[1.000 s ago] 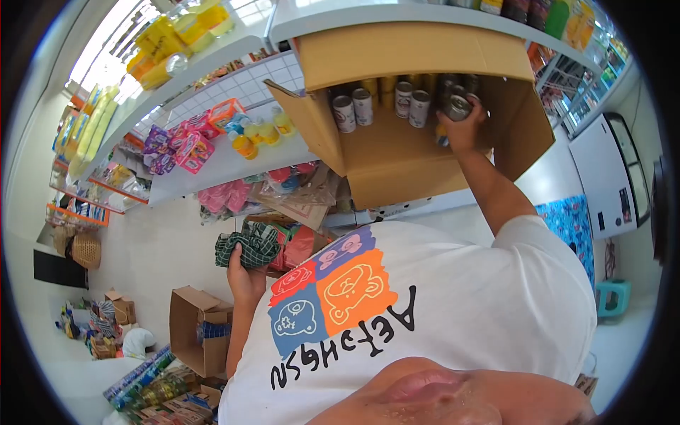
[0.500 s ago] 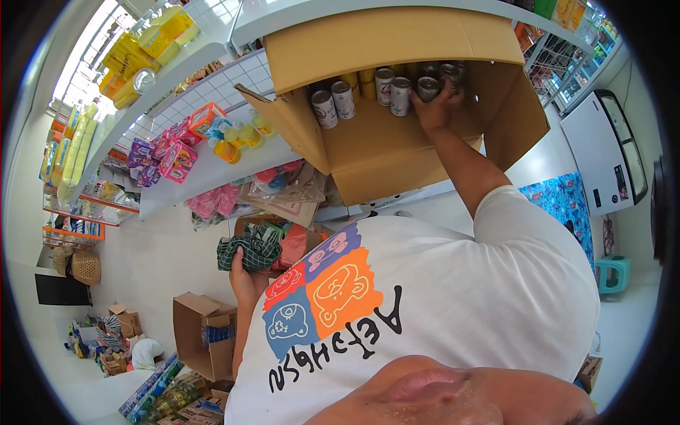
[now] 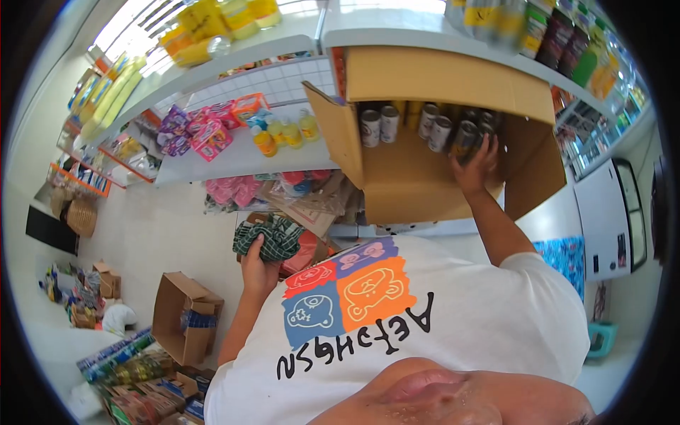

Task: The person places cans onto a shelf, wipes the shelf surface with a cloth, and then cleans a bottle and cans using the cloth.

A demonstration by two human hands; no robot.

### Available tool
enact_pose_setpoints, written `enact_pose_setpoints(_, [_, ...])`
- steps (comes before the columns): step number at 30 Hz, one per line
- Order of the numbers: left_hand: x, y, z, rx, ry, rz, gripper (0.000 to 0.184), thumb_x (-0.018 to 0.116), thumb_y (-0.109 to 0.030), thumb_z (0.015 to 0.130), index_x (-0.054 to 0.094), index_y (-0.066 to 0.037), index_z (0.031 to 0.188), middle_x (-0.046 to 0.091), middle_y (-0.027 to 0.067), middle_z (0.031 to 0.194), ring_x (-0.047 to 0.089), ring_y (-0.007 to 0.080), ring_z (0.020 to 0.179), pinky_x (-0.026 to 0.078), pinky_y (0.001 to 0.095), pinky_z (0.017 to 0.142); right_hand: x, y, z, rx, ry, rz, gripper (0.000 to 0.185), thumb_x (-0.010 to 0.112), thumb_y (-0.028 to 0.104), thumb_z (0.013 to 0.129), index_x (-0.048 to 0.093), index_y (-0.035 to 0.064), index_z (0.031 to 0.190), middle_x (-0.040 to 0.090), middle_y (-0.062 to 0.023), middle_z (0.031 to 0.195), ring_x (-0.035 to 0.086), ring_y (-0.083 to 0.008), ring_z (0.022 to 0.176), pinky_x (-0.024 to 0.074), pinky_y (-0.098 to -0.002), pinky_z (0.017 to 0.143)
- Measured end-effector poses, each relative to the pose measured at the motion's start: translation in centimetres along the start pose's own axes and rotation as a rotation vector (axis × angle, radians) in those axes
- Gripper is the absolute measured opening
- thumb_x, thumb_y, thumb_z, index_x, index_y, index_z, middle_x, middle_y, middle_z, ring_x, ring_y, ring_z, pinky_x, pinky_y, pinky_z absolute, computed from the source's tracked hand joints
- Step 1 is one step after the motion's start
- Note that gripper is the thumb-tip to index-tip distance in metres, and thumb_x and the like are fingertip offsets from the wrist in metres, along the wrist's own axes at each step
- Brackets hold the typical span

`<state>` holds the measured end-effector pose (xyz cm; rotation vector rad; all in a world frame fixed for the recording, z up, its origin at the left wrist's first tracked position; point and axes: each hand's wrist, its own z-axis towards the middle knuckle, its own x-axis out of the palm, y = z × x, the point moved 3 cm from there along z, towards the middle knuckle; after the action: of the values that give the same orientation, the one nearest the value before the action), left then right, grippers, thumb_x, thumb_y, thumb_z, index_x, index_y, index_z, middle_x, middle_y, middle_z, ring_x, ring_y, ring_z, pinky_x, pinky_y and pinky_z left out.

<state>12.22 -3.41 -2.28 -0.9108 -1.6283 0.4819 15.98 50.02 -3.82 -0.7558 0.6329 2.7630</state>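
Note:
A crumpled green plaid cloth (image 3: 269, 237) is gripped in my left hand (image 3: 259, 268), low in front of my shirt. My right hand (image 3: 477, 167) reaches into an open cardboard box (image 3: 432, 205) on the shelf, its fingers closed around a dark can (image 3: 465, 137). More dark cans stand just behind it, partly hidden by my fingers. To the left in the box are white-labelled cans (image 3: 440, 132), standing upright, and another pair of pale cans (image 3: 370, 127) near the left flap. Yellow cans show dimly at the back.
Small bottles (image 3: 289, 132) and pink packs (image 3: 210, 136) sit on the shelf left of the box. Above is a shelf edge (image 3: 425, 35) with bottles on it. Plastic-wrapped goods (image 3: 312, 202) lie below. Another cardboard box (image 3: 185, 319) stands on the floor at left.
The view has shifted, so the box sits lower and more bottles show above. My right hand has gone from the back cans to a dark can nearer the front. The cloth stays in my left hand.

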Motion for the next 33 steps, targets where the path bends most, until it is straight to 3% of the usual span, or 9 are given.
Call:
enact_pose_setpoints(8, [-1.7,-0.5,-1.0,0.044,0.011,-0.068,0.037,0.054,-0.008,0.095,0.045,-0.009,0.130,0.060,0.0139,0.120,0.063,0.0307,0.110,0.056,0.0530,0.087,-1.1,9.0,0.0,-0.528,0.075,0.338,0.079,0.082,0.022,0.067,0.043,0.0082,0.134,0.035,-0.0228,0.140,0.039,-0.0412,0.126,0.0331,-0.0543,0.103])
enact_pose_setpoints(12, [-2.7,-1.1,-2.3,0.093,-0.002,-0.092,0.037,0.054,-0.008,0.095,0.044,-0.008,0.131,0.060,0.0142,0.121,0.062,0.0314,0.111,0.056,0.0538,0.088,-3.4,18.1,2.0,-0.784,0.143,0.692,0.056,0.080,0.017,0.068,0.059,0.0084,0.119,0.041,-0.0204,0.132,0.049,-0.0384,0.115,0.0457,-0.0457,0.094])
enact_pose_setpoints(16, [-3.7,-1.5,-3.7,0.137,-0.057,-0.103,0.036,0.054,-0.008,0.095,0.045,-0.008,0.130,0.060,0.0140,0.121,0.063,0.0315,0.111,0.056,0.0548,0.087,-8.5,30.8,10.7,-1.137,0.037,0.826,0.039,0.074,0.016,0.075,0.064,0.0109,0.112,0.055,-0.0164,0.115,0.055,-0.0347,0.104,0.0484,-0.0441,0.091])
enact_pose_setpoints(20, [-4.9,-1.4,-5.0,0.143,-0.045,-0.103,0.035,0.054,-0.009,0.095,0.046,-0.009,0.129,0.060,0.0126,0.121,0.063,0.0307,0.110,0.057,0.0542,0.086,-5.9,42.2,18.4,-1.021,-0.070,0.681,0.042,0.076,0.018,0.074,0.063,0.0077,0.112,0.061,-0.0116,0.106,0.059,-0.0282,0.101,0.0495,-0.0392,0.089])
enact_pose_setpoints(22, [-5.5,-1.1,-5.7,0.162,-0.072,-0.120,0.035,0.053,-0.009,0.095,0.046,-0.009,0.129,0.060,0.0124,0.121,0.063,0.0305,0.110,0.057,0.0541,0.086,-3.5,45.8,21.5,-0.819,0.355,0.535,0.080,0.077,0.053,0.072,0.054,0.0009,0.129,0.055,-0.0251,0.132,0.058,-0.0333,0.118,0.0474,-0.0411,0.097])
enact_pose_setpoints(25, [-6.8,-1.1,-7.3,0.190,-0.120,-0.134,0.035,0.053,-0.010,0.095,0.046,-0.009,0.130,0.060,0.0123,0.123,0.063,0.0303,0.111,0.057,0.0539,0.086,3.2,50.0,24.0,-0.563,0.501,0.201,0.056,0.071,0.046,0.082,0.061,0.0019,0.116,0.061,-0.0169,0.116,0.061,-0.0317,0.109,0.0492,-0.0429,0.092])
enact_pose_setpoints(28, [-8.3,-1.1,-8.6,0.218,-0.171,-0.162,0.037,0.053,-0.011,0.095,0.045,-0.010,0.131,0.060,0.0122,0.123,0.064,0.0302,0.110,0.057,0.0533,0.085,7.2,51.7,25.6,-0.670,0.653,0.073,0.059,0.074,0.046,0.080,0.061,0.0005,0.114,0.062,-0.0144,0.108,0.062,-0.0298,0.103,0.0488,-0.0405,0.090])
enact_pose_setpoints(32, [-10.2,-0.7,-10.5,0.247,-0.302,-0.223,0.034,0.054,-0.010,0.095,0.045,-0.012,0.128,0.061,0.0111,0.120,0.065,0.0297,0.107,0.058,0.0533,0.082,4.3,53.1,24.9,-0.741,0.713,0.044,0.057,0.071,0.046,0.078,0.064,0.0001,0.111,0.069,-0.0189,0.104,0.067,-0.0328,0.097,0.0522,-0.0414,0.087])
enact_pose_setpoints(33, [-10.9,-0.6,-10.8,0.269,-0.325,-0.229,0.032,0.054,-0.009,0.095,0.046,-0.011,0.127,0.061,0.0110,0.120,0.065,0.0297,0.107,0.058,0.0538,0.082,2.7,53.0,25.2,-0.764,0.633,0.272,0.053,0.070,0.043,0.079,0.065,0.0014,0.112,0.070,-0.0188,0.098,0.068,-0.0336,0.094,0.0527,-0.0420,0.086])
